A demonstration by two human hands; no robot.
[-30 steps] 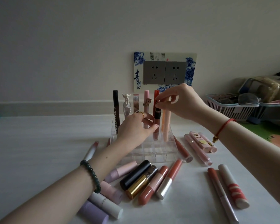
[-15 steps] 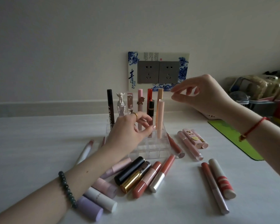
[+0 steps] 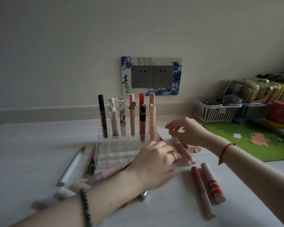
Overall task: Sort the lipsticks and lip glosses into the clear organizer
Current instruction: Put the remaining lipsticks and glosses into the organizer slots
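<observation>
The clear organizer stands mid-table. Its back rows hold a black tube, a white figurine-topped gloss, a silver-pink tube, a unicorn-charm pink tube, a red-black gloss and a pale pink tube. My left hand lies palm down, fingers spread, over the loose lipsticks in front of the organizer and hides most of them. My right hand hovers with fingers apart just above the far end of a long pink gloss lying right of the organizer.
Loose on the table are a white pencil, a dark pencil, a pink tube, a red gloss and a red-striped white tube. At the right sit a green mat, a white basket and a red tin.
My left hand left the organizer's back rows and dropped to the loose tubes in front. My right hand came down from above the organizer to the pink gloss on the right.
</observation>
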